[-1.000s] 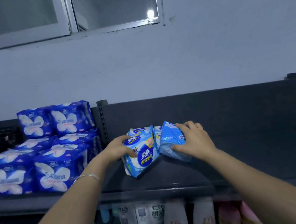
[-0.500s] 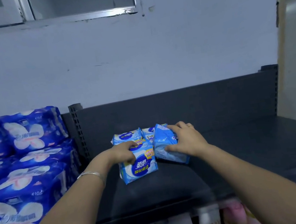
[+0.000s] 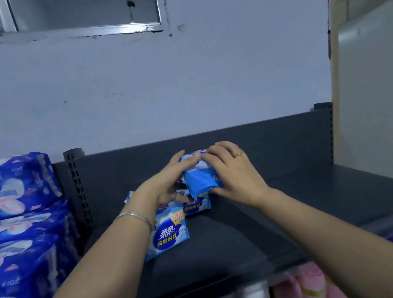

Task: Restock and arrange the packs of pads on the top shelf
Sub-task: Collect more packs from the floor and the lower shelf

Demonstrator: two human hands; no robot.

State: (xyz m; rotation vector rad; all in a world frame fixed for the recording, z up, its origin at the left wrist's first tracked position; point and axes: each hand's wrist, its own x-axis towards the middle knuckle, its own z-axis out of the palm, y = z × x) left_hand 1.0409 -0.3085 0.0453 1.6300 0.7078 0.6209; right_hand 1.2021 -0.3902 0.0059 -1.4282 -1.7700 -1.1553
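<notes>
A light-blue pack of pads [image 3: 201,180] is lifted above the dark top shelf [image 3: 265,225], held between both hands. My left hand [image 3: 170,183] grips its left side with the thumb over the top, and my right hand [image 3: 232,171] curls round its right side. Below them two more light-blue packs lie on the shelf: one with a dark blue label [image 3: 168,232] at the front left and one [image 3: 197,203] behind it, partly hidden by the held pack.
Large dark-blue packs [image 3: 16,227] are stacked on the shelf at the left, beside a perforated upright post [image 3: 76,182]. The shelf's back panel [image 3: 278,141] runs behind. Bottles [image 3: 306,290] stand on the shelf below. A white door or fridge [image 3: 381,95] is at the right.
Both hands have lifted the right-hand pack off the shelf; the left hand left the front pack and joined the right on it. The view has shifted slightly right.
</notes>
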